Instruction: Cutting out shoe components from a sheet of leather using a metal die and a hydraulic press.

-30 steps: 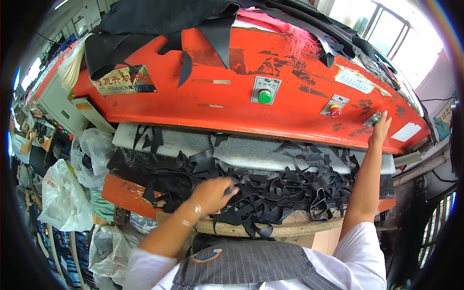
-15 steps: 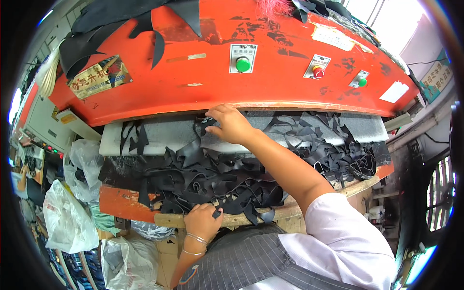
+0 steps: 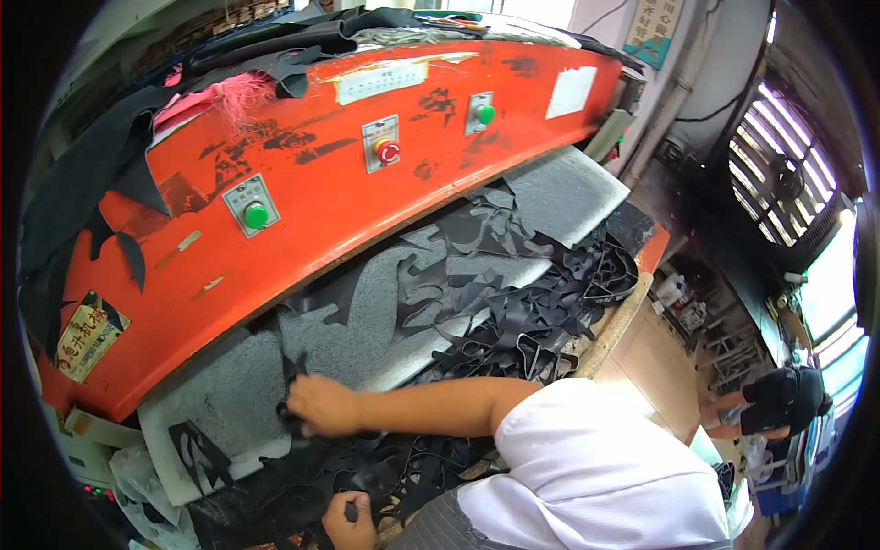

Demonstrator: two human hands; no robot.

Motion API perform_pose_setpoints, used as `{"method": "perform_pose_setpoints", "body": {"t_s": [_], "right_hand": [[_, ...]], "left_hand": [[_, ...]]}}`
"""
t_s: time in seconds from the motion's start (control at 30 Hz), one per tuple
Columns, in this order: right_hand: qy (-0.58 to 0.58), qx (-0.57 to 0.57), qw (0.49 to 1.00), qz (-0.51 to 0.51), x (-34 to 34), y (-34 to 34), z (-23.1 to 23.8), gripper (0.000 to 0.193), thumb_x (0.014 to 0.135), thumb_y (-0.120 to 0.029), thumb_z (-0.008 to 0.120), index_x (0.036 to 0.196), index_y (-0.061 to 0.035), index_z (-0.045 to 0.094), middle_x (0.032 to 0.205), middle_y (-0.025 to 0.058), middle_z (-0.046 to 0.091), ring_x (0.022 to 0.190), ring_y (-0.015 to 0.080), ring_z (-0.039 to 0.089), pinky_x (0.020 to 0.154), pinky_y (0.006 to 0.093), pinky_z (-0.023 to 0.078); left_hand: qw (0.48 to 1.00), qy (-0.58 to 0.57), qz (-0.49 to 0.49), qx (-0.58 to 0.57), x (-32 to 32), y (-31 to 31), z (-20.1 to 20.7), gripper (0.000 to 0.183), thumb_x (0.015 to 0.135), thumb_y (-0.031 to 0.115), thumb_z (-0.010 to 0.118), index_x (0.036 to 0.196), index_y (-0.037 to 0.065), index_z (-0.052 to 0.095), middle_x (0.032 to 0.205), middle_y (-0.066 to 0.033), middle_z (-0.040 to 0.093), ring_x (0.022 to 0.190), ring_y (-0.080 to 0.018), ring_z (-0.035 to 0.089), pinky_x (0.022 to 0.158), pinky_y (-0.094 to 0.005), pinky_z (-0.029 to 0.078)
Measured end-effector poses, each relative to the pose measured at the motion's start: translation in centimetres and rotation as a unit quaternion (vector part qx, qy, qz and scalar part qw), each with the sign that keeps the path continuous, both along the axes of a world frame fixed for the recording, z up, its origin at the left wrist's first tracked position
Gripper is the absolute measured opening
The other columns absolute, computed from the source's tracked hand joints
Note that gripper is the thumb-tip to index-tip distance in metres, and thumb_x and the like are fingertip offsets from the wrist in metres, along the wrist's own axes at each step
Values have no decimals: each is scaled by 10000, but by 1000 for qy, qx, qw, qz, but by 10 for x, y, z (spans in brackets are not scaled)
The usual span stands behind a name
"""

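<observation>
My right hand [image 3: 323, 405] is closed at the front edge of the pale cutting board [image 3: 211, 385]. In its fingers is a dark strip of black leather-like scrap [image 3: 291, 359], and part of the grip is hidden. My left hand [image 3: 350, 524] is closed near the lower edge of the view, beside the heap of scraps. A small black piece [image 3: 351, 511] shows at its thumb and fingers. Curved black offcuts [image 3: 426, 289] lie on the board's middle and right, and another cut-out scrap [image 3: 197, 458] lies at its left end.
A red press beam [image 3: 312, 192] with green buttons and a red one spans above the board. Tangled black scraps [image 3: 522, 321] fill the front ledge, edged by a wooden rail [image 3: 616, 330]. Plastic bags [image 3: 147, 495] hang at lower left. Another person [image 3: 779, 403] is at far right.
The view has turned to the right. My right hand has come from beneath the beam to the board's front edge, closing on black scrap. My left hand stays near the front ledge.
</observation>
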State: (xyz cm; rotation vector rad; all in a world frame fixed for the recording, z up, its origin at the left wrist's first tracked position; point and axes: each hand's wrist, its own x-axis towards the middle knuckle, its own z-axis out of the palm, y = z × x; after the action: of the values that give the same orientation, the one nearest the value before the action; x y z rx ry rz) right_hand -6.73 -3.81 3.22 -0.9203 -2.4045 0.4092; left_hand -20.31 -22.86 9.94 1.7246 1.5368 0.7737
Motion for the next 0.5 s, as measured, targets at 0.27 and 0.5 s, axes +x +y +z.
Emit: {"method": "perform_pose_setpoints", "body": {"t_s": [0.27, 0.5], "right_hand": [[91, -162, 983, 13, 71, -99, 40, 442, 752, -289, 757, 1094, -57, 598, 1052, 109, 594, 1053, 292, 544, 949, 419, 404], [275, -333, 892, 136, 73, -139, 46, 403, 841, -239, 729, 1123, -4, 565, 1028, 130, 527, 999, 272, 553, 859, 370, 452]], "left_hand": [[992, -87, 87, 40, -17, 20, -1, 195, 946, 169, 629, 1038, -2, 644, 885, -59, 650, 746, -148, 575, 690, -280, 492], [970, -204, 128, -10, 35, -7, 2, 234, 910, 183, 667, 1052, -3, 673, 933, -66, 677, 821, -186, 604, 748, -312, 489]]}}
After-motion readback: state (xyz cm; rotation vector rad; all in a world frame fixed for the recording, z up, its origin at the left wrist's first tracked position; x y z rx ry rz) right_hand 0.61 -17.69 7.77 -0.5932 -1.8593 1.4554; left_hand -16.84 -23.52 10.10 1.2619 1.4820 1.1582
